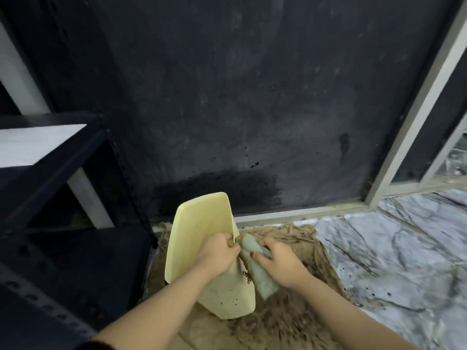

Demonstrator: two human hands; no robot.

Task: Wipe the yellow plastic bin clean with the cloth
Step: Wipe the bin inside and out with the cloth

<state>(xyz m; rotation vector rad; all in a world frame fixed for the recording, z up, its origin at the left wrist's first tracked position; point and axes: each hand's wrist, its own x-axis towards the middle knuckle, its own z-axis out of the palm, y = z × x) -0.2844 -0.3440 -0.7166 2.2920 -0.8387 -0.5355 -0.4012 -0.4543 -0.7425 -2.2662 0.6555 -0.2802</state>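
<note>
Yellow plastic bin (192,238) sits at lower centre of the frame, tilted, with its open mouth toward the upper left and its closed base (227,296) low and nearest to me. Its long axis runs from lower right to upper left, away from my body.

My left hand (217,253) is the holding hand: its fingers are curled shut over the right-hand rim of the bin, pinching the wall between the inside and the outside. My right hand (280,261) lies just beside it, to the right, on the outside of the same wall. Its fingers are folded down around the cloth (257,271), a pale rolled strip that runs along the bin's outer side and points down toward the base. The cloth touches the bin wall; my two hands are near each other but apart.

Dark specks (233,300) show on the outer face near the base, directly below the cloth. I judge the next stroke should run down along the long axis toward those specks, with my right hand the nearer one and my left keeping the rim steady.

Under the bin lies a brown mat (290,319); beyond it, a marbled floor (391,248) at right, a dark shelf unit (63,223) at left, and a dark wall (227,97) farthest off.
</note>
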